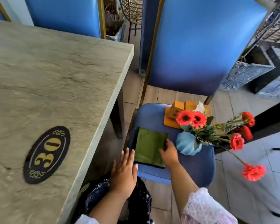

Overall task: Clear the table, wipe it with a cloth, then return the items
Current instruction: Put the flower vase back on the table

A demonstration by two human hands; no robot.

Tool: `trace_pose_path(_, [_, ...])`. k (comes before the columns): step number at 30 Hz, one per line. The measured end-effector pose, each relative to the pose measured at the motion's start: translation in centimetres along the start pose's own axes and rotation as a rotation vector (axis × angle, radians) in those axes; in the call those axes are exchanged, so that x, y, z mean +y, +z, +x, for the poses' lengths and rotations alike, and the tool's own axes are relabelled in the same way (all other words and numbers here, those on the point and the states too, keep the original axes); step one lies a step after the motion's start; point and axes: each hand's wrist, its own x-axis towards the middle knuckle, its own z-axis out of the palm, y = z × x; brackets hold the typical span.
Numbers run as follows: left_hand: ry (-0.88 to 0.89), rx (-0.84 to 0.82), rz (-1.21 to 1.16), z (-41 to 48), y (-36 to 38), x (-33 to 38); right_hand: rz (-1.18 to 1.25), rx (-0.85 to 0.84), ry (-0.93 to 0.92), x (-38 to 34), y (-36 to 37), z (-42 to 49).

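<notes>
The table [55, 81] fills the left half of the frame. Its stone-textured top is bare except for an oval plaque [46, 155] marked 30 at lower left, fixed flat to the surface.

The cleared items stand on the blue chair seat [153, 115] at lower centre of the frame. The wooden stand [171, 117] at the seat's upper edge appears rigid and moderately light; lift it by its base plate. The ribbed blue vase [187, 143] holds red flowers [191, 119] that lean toward the right of the frame. Treat it as fragile and top-heavy; grasp the body, not the stems.

The green pad [149, 148] lies flat on the seat, left of the vase. It looks thin and stiff with a dark border, though motion blur makes its material uncertain. Lift by 2 opposite edges.

The right hand [169, 153] rests on the pad's right edge, fingers curled loosely over it, not clamped. The left hand [124, 173] hovers spread flat just beside the pad's lower-left corner, holding nothing.
</notes>
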Motion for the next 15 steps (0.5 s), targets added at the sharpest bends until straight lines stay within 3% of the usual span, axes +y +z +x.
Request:
trace_pose_path(5, [0.036,-0.227,0.120,2.0,2.0,0.6,-0.596,0.135,-0.294,3.2,2.6,-2.3])
trace_pose_path(7, [0.037,-0.280,0.183,2.7,2.6,0.5,-0.758,0.077,-0.377,4.6,3.9,-2.7])
trace_pose_path(11, [0.014,-0.325,0.231,3.5,2.9,0.4,-0.829,-0.105,-0.293,4.6,4.5,-2.6])
trace_pose_path(15, [0.002,-0.299,0.229,4.3,2.6,0.6,-0.836,-0.096,-0.328,3.9,3.5,-1.3])
